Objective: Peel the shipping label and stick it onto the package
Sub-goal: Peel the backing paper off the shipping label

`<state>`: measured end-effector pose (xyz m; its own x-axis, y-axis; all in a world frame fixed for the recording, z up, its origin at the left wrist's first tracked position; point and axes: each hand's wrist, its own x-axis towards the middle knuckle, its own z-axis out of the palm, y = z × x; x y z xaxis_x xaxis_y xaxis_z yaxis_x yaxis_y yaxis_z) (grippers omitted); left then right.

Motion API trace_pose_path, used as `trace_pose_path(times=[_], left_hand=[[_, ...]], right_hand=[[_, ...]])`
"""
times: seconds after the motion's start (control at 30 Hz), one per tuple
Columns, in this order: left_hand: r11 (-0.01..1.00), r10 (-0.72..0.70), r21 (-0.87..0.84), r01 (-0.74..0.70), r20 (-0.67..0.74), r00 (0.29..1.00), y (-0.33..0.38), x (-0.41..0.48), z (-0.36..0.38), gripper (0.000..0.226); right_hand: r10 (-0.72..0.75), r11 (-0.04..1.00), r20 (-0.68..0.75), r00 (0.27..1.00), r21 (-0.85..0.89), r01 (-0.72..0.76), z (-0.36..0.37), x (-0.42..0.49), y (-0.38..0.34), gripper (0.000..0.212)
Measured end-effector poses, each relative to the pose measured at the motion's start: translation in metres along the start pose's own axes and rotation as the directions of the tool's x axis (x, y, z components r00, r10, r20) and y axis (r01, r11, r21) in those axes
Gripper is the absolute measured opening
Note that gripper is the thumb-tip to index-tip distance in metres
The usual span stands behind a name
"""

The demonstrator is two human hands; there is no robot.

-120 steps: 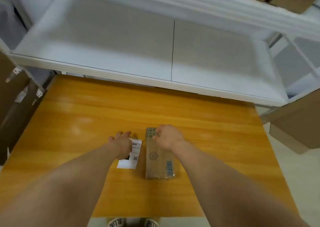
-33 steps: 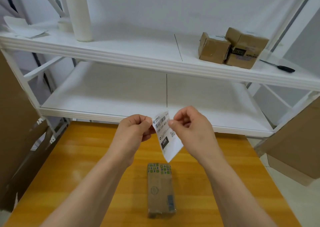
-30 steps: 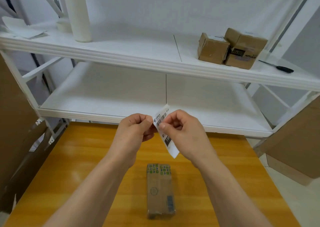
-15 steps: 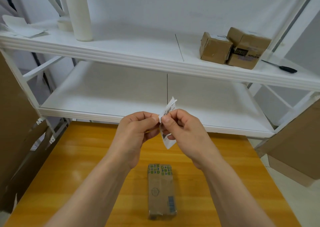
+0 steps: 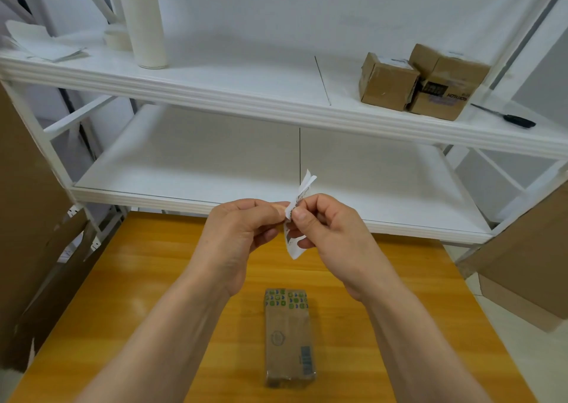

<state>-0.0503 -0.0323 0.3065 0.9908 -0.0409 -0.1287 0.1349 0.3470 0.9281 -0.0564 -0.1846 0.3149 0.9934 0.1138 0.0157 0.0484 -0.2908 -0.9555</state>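
Observation:
I hold a small white shipping label (image 5: 295, 246) up in the air above the table, pinched between both hands. My left hand (image 5: 242, 236) grips its left edge with thumb and forefinger. My right hand (image 5: 329, 233) pinches the same spot from the right, and the label's top corner (image 5: 306, 181) curls up in two thin layers. The label is bent, with most of its print hidden by my fingers. The package (image 5: 289, 338), a long brown parcel with a green patterned end and a barcode, lies flat on the wooden table (image 5: 153, 286) below my hands.
A white two-level shelf (image 5: 276, 107) stands behind the table. On its upper level are two cardboard boxes (image 5: 421, 81), a black-handled tool (image 5: 516, 121), a white cylinder (image 5: 144, 18) and papers (image 5: 43, 43). Flattened cardboard (image 5: 27, 218) leans at the left, another box (image 5: 528, 264) at the right.
Four seconds ago the label lay on the table beside the package. Both hands have since lifted it, moved close together on its upper edge, and the label has folded and curled.

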Motion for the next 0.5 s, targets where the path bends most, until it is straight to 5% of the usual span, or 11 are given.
trace_pose_path(times=[0.3, 0.5], left_hand=[[0.998, 0.026, 0.063, -0.025, -0.017, 1.000, 0.0006, -0.0011, 0.0012, 0.009], [0.996, 0.055, 0.066, -0.053, -0.028, 0.998, -0.0012, -0.0020, 0.0019, 0.018]], right_hand=[[-0.013, 1.000, -0.019, 1.000, 0.026, 0.013, -0.0014, -0.0035, -0.0043, 0.024], [0.016, 0.999, -0.027, 1.000, 0.051, -0.014, -0.0047, -0.0058, -0.0056, 0.011]])
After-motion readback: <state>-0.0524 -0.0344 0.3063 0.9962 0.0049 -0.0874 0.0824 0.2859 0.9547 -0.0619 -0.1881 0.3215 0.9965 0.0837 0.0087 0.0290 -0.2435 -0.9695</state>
